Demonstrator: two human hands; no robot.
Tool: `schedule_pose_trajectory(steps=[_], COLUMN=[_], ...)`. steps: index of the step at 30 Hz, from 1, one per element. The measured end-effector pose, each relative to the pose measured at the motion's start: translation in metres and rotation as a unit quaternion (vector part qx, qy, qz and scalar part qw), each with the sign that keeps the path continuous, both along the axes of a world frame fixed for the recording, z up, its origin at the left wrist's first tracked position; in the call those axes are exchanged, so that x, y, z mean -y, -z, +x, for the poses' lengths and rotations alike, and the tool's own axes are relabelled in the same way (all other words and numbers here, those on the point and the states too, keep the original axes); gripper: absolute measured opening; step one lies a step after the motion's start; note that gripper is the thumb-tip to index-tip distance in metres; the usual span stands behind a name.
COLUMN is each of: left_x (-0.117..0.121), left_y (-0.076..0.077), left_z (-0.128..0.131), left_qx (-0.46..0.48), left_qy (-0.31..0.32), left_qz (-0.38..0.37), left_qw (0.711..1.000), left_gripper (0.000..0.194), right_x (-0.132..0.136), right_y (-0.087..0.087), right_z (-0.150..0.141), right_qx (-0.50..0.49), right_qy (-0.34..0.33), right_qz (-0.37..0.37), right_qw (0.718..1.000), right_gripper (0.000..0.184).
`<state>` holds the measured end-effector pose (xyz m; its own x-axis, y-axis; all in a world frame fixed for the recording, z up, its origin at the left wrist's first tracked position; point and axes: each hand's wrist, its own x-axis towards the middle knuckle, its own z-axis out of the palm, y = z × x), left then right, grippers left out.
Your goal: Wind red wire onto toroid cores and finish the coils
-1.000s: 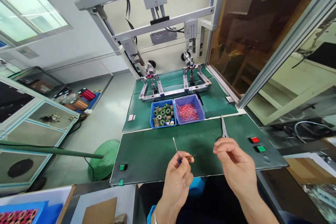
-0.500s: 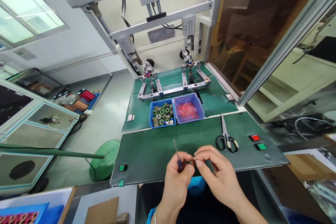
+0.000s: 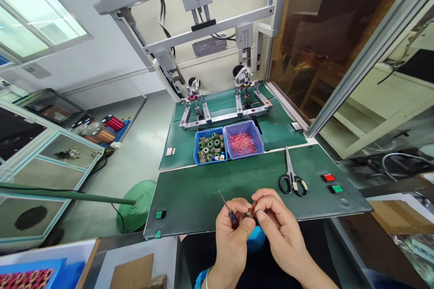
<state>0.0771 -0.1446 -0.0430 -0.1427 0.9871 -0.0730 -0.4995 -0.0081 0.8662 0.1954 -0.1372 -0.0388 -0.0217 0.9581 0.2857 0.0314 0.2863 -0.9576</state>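
My left hand (image 3: 232, 239) is closed, with a thin screwdriver (image 3: 233, 219) tucked in its palm, shaft pointing up and left. Between that hand's thumb and index finger sits a small copper-wound stator (image 3: 250, 213), partly covered by fingertips. From the other side, the pinched fingertips of my right hand (image 3: 283, 235) meet the stator's edge; whether a wire end lies between them is too small to tell. Both hands are over the front edge of the green bench (image 3: 190, 194). Scissors (image 3: 290, 176) lie on the bench beyond my right hand.
A blue bin (image 3: 194, 151) holds green-and-grey stator cores; a purple bin (image 3: 261, 144) beside it holds red wire scraps. Behind them stands a metal winding fixture (image 3: 224, 118). A red button (image 3: 328, 177) and green buttons (image 3: 337, 188) are set in the bench.
The screwdriver's shaft has tipped further left in my left hand, and the stator is turned a little, showing more of itself. Both hands stay close together.
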Motion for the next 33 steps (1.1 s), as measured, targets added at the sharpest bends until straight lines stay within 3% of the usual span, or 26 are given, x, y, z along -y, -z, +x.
schedule_pose_trajectory(steps=[3,6,10,14,16,18,20,22,24,25,27,30,33], left_x=[-0.001,-0.004,-0.011,-0.019,-0.023,-0.027,-0.031,-0.037,-0.046,-0.051,-0.063,-0.083,-0.100], left_y=[0.001,0.002,0.001,-0.006,-0.011,-0.016,-0.020,-0.021,-0.022,-0.023,-0.023,-0.025,-0.028], left_z=[-0.005,-0.013,-0.020,-0.020,-0.019,-0.019,-0.020,-0.023,-0.025,-0.026,-0.027,-0.025,-0.021], left_qx=[-0.045,-0.082,-0.090,-0.056,-0.031,-0.011,0.001,0.002,-0.007,-0.015,-0.037,-0.100,-0.196], left_qy=[-0.024,-0.038,-0.053,-0.056,-0.047,-0.033,-0.021,-0.016,-0.016,-0.016,-0.018,-0.021,-0.022], left_qz=[0.000,-0.027,-0.038,-0.089,-0.112,-0.126,-0.133,-0.136,-0.134,-0.131,-0.123,-0.089,-0.041], left_qw=[0.999,0.996,0.994,0.993,0.992,0.991,0.991,0.991,0.991,0.991,0.992,0.991,0.979], left_gripper=[0.021,0.023,0.029,0.042,0.048,0.052,0.054,0.054,0.054,0.054,0.052,0.042,0.024], right_x=[-0.013,-0.035,-0.051,-0.045,-0.041,-0.040,-0.041,-0.040,-0.036,-0.032,-0.024,-0.019,-0.028], right_y=[0.010,0.026,0.040,0.046,0.048,0.050,0.048,0.043,0.035,0.030,0.024,0.021,0.022], right_z=[0.018,0.049,0.079,0.089,0.093,0.100,0.109,0.118,0.121,0.119,0.109,0.081,0.051], right_qx=[0.083,0.281,0.412,0.583,0.599,0.583,0.533,0.411,0.228,0.142,0.031,-0.045,-0.097], right_qy=[0.104,0.216,0.234,0.239,0.236,0.238,0.242,0.221,0.154,0.109,0.006,-0.111,-0.135], right_qz=[-0.005,0.014,0.030,0.053,0.037,-0.010,-0.088,-0.177,-0.239,-0.256,-0.270,-0.256,-0.222], right_qw=[0.991,0.935,0.880,0.775,0.764,0.776,0.806,0.867,0.931,0.950,0.962,0.959,0.961], right_gripper=[0.019,0.021,0.023,0.034,0.037,0.039,0.040,0.042,0.048,0.053,0.057,0.048,0.046])
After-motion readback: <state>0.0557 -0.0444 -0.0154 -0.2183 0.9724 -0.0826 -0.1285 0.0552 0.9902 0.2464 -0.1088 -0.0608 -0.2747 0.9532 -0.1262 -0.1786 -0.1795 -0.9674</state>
